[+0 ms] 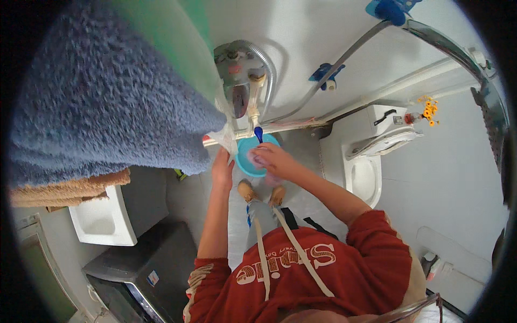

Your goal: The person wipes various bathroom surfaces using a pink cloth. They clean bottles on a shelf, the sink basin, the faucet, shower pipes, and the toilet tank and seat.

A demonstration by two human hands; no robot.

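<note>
Near the middle, a light blue plastic basin (247, 166) stands below a blue faucet nozzle (258, 133). My right hand (274, 159) is closed on a pinkish cloth (255, 158) over the basin, just under the nozzle. A second pinkish, blurred part hangs below that hand; whether it belongs to the same cloth I cannot tell. To the left, my left hand (222, 165) is at the lower end of a whitish translucent sheet (228, 137). Its fingertips are partly hidden there, so its hold is unclear.
A blue-grey towel (113, 93) hangs close at upper left, above a brown towel (72, 187). A white washbasin (101, 220) and dark appliance (157, 258) are at lower left. A white toilet (365, 177) stands right. A metal shower hose (347, 56) runs along the wall.
</note>
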